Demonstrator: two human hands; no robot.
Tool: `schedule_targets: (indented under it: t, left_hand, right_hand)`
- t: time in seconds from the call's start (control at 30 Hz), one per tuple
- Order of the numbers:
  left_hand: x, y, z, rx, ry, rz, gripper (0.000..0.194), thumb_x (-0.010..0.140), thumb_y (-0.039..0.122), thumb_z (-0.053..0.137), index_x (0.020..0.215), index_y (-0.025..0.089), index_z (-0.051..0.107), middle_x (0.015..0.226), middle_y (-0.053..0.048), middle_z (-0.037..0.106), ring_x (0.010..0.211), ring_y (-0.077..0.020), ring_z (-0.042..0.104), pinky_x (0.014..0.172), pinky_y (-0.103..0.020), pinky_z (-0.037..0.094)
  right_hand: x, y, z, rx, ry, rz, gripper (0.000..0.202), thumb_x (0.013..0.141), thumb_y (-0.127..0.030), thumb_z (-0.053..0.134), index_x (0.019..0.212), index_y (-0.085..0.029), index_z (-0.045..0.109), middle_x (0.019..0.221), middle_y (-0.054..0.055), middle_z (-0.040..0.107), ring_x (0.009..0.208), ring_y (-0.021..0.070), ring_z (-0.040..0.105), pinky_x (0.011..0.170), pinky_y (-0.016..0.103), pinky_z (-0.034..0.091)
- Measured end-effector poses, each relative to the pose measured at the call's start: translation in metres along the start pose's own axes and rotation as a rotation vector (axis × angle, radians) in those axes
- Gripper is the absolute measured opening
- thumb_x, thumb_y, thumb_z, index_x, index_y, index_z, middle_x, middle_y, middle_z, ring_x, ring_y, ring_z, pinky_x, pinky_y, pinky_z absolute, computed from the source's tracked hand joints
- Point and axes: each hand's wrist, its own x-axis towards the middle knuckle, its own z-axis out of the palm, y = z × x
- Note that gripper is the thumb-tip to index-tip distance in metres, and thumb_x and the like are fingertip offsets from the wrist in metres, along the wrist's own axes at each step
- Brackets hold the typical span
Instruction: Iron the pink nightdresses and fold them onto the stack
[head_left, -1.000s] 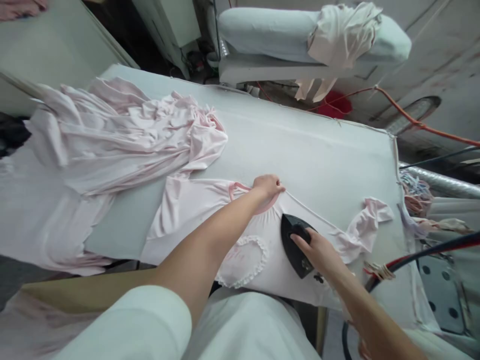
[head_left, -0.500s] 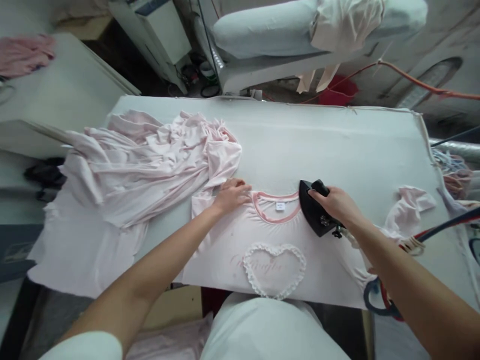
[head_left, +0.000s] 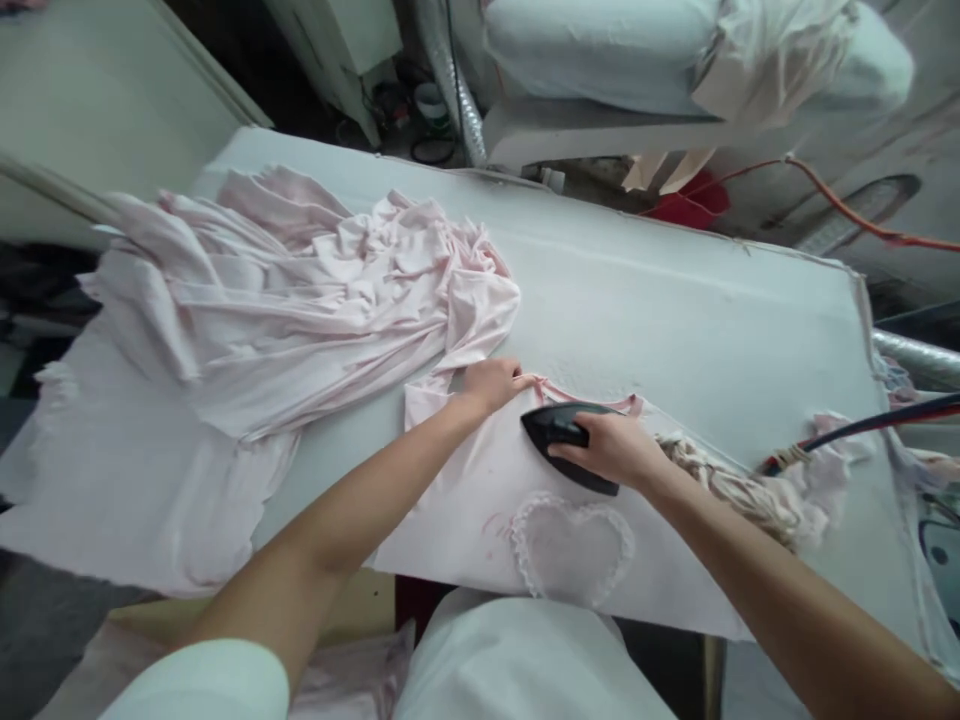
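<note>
A pale pink T-shirt (head_left: 469, 510) lies spread on the padded ironing table in front of me, with a ruffled heart outline (head_left: 520, 555) and partly covered script on its chest. My left hand (head_left: 491, 385) is closed at the shirt's shoulder, its fingertips pinching the cloth beside the pink neckband (head_left: 577, 393). In my right hand (head_left: 616, 448) is a black iron (head_left: 551, 422), gripped by its handle. The iron rests on the shirt just below the neckline, tip pointing left, covering part of the collar.
A heap of crumpled pale pink fabric (head_left: 337, 290) covers the left of the ironing table (head_left: 675, 290). The iron's cord and hose (head_left: 870, 425) run off to the right. Behind the table stand a padded pressing arm (head_left: 600, 50) and a red bucket (head_left: 686, 205).
The iron has moved left from the right shoulder to below the neckline and turned, its tip now pointing left. My left hand stays at the shirt's shoulder. The camera view has shifted and tilted.
</note>
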Motion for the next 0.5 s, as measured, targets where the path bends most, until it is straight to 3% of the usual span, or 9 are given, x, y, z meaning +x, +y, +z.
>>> schedule_targets:
  t: [0.07, 0.17, 0.23, 0.3, 0.33, 0.4, 0.43, 0.5]
  left_hand:
    - [-0.011, -0.022, -0.011, 0.064, -0.114, -0.013, 0.054, 0.084, 0.072, 0.057, 0.087, 0.021, 0.075, 0.092, -0.009, 0.075, 0.087, -0.0256, 0.067, 0.073, -0.031, 0.042]
    - [-0.037, -0.081, -0.040, 0.188, -0.265, -0.042, 0.045, 0.079, 0.063, 0.069, 0.083, 0.019, 0.075, 0.088, -0.008, 0.074, 0.084, -0.0238, 0.065, 0.076, -0.031, 0.043]
    - [-0.056, -0.115, -0.059, 0.230, -0.228, -0.129, 0.038, 0.083, 0.055, 0.070, 0.082, 0.018, 0.073, 0.088, -0.007, 0.073, 0.081, -0.0219, 0.062, 0.078, -0.031, 0.044]
    - [-0.073, -0.128, -0.063, 0.211, -0.038, -0.168, 0.028, 0.088, 0.044, 0.068, 0.084, 0.017, 0.072, 0.089, -0.007, 0.072, 0.084, -0.0216, 0.062, 0.083, -0.033, 0.045]
    - [-0.080, -0.124, -0.057, 0.181, 0.105, -0.144, 0.022, 0.090, 0.038, 0.067, 0.085, 0.016, 0.071, 0.090, -0.007, 0.072, 0.088, -0.0220, 0.062, 0.087, -0.034, 0.045]
    - [-0.091, -0.096, -0.033, 0.072, 0.363, 0.004, 0.013, 0.092, 0.027, 0.063, 0.087, 0.017, 0.070, 0.091, -0.006, 0.072, 0.092, -0.0211, 0.063, 0.091, -0.034, 0.045]
    - [-0.094, -0.074, -0.017, 0.011, 0.417, 0.123, 0.013, 0.094, 0.024, 0.060, 0.088, 0.017, 0.070, 0.092, -0.005, 0.072, 0.092, -0.0198, 0.064, 0.089, -0.033, 0.047]
    - [-0.096, -0.023, 0.016, -0.058, 0.361, 0.366, 0.016, 0.096, 0.021, 0.055, 0.093, 0.020, 0.070, 0.097, -0.003, 0.073, 0.090, -0.0169, 0.067, 0.079, -0.028, 0.049]
  right_hand:
    - [0.017, -0.021, 0.002, 0.004, 0.051, 0.100, 0.044, 0.086, -0.067, 0.055, 0.090, -0.025, 0.068, 0.081, 0.007, 0.070, 0.075, 0.0241, 0.065, 0.065, 0.031, 0.040]
    - [0.039, -0.042, -0.004, 0.033, 0.000, 0.236, 0.049, 0.087, -0.069, 0.050, 0.097, -0.024, 0.068, 0.079, 0.008, 0.070, 0.071, 0.0259, 0.065, 0.065, 0.034, 0.043]
    - [0.041, -0.039, -0.014, 0.044, -0.093, 0.256, 0.052, 0.085, -0.071, 0.052, 0.092, -0.022, 0.068, 0.075, 0.009, 0.068, 0.064, 0.0249, 0.064, 0.061, 0.034, 0.043]
    - [0.027, -0.019, -0.022, 0.087, -0.140, 0.255, 0.057, 0.085, -0.075, 0.050, 0.085, -0.021, 0.066, 0.070, 0.008, 0.067, 0.059, 0.0228, 0.061, 0.056, 0.032, 0.041]
    - [0.015, -0.003, -0.025, 0.116, -0.132, 0.248, 0.060, 0.086, -0.077, 0.046, 0.082, -0.021, 0.065, 0.068, 0.008, 0.066, 0.057, 0.0219, 0.061, 0.053, 0.031, 0.040]
    - [-0.015, 0.038, -0.027, 0.154, -0.078, 0.246, 0.062, 0.089, -0.077, 0.038, 0.075, -0.021, 0.062, 0.063, 0.006, 0.064, 0.055, 0.0210, 0.059, 0.050, 0.030, 0.039]
    - [-0.030, 0.062, -0.027, 0.152, -0.057, 0.262, 0.062, 0.089, -0.076, 0.036, 0.072, -0.022, 0.060, 0.060, 0.006, 0.062, 0.054, 0.0212, 0.059, 0.050, 0.030, 0.040]
    - [-0.056, 0.108, -0.028, 0.107, -0.044, 0.294, 0.061, 0.091, -0.074, 0.033, 0.067, -0.023, 0.057, 0.056, 0.006, 0.060, 0.054, 0.0230, 0.060, 0.051, 0.032, 0.043]
